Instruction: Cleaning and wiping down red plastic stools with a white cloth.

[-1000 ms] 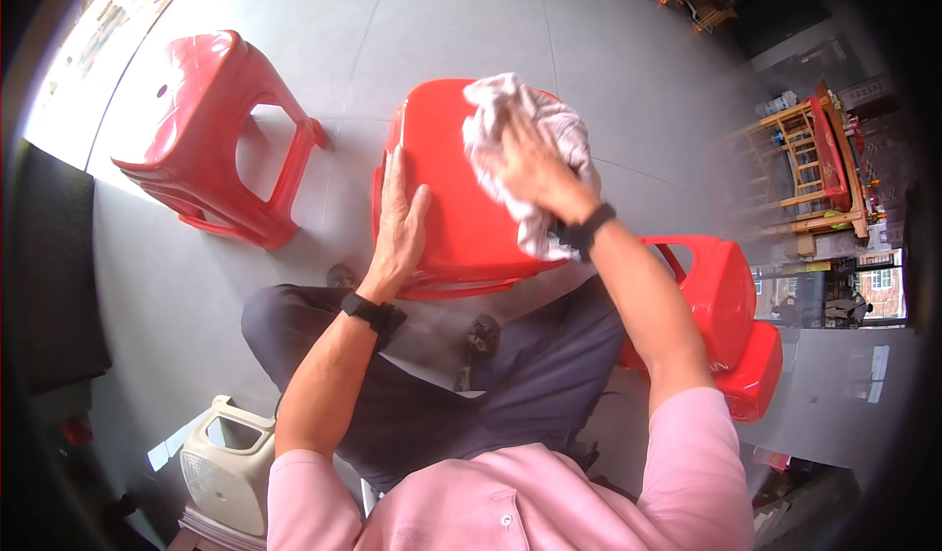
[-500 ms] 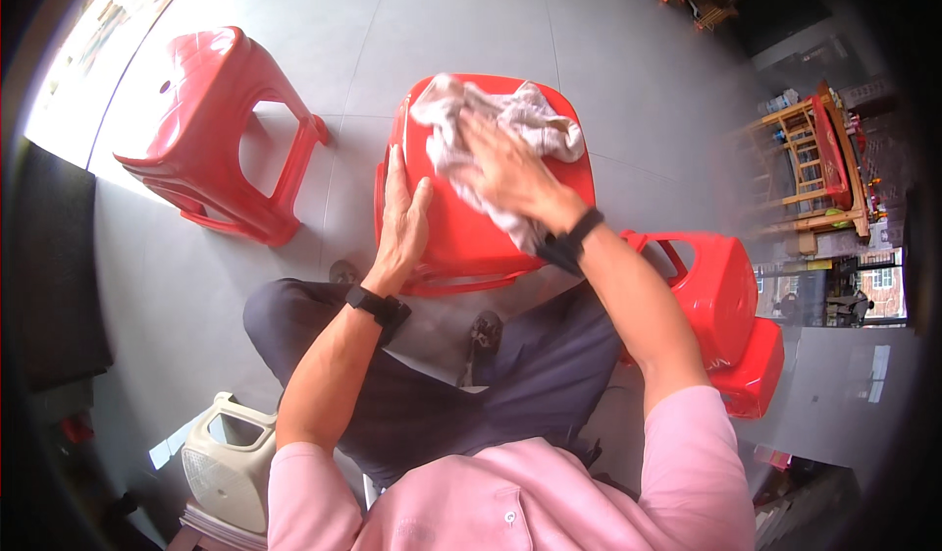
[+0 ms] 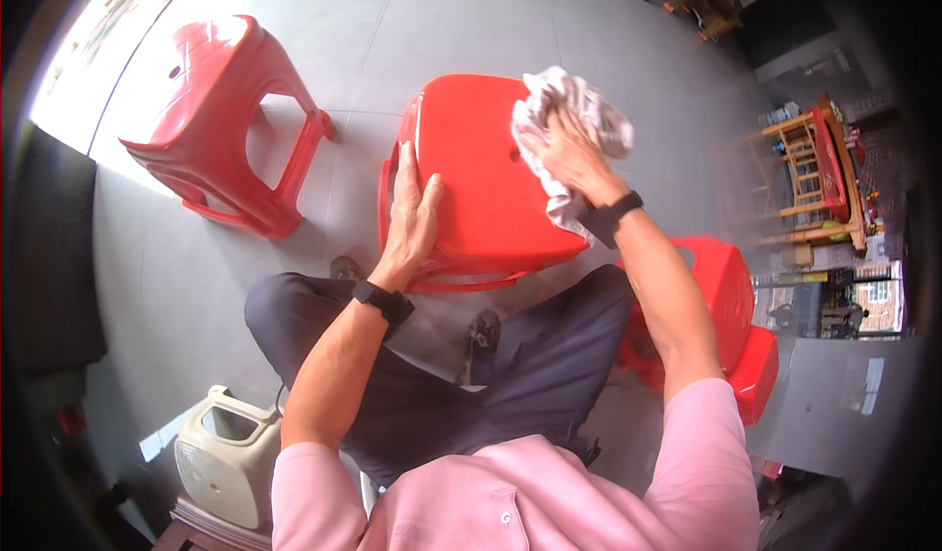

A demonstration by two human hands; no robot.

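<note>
A red plastic stool (image 3: 469,168) with a small hole in its seat stands in front of my knees. Along its left edge rests my left hand (image 3: 414,219), open, its fingers straight and the thumb apart. My right hand (image 3: 573,158) presses a crumpled whitish-pink cloth (image 3: 601,114) against the right side of the seat, with part of the cloth hanging over the edge. The fingers of that hand are partly sunk in the folds.
Another red stool (image 3: 211,109) stands on the grey floor at left. More red stools (image 3: 721,286) lie by my right knee. A beige stool (image 3: 221,468) sits at lower left. Wooden furniture (image 3: 810,168) is at far right.
My right hand has moved right with the cloth, from the middle of the seat to its right edge, baring the red surface. My left hand stays at the left edge.
</note>
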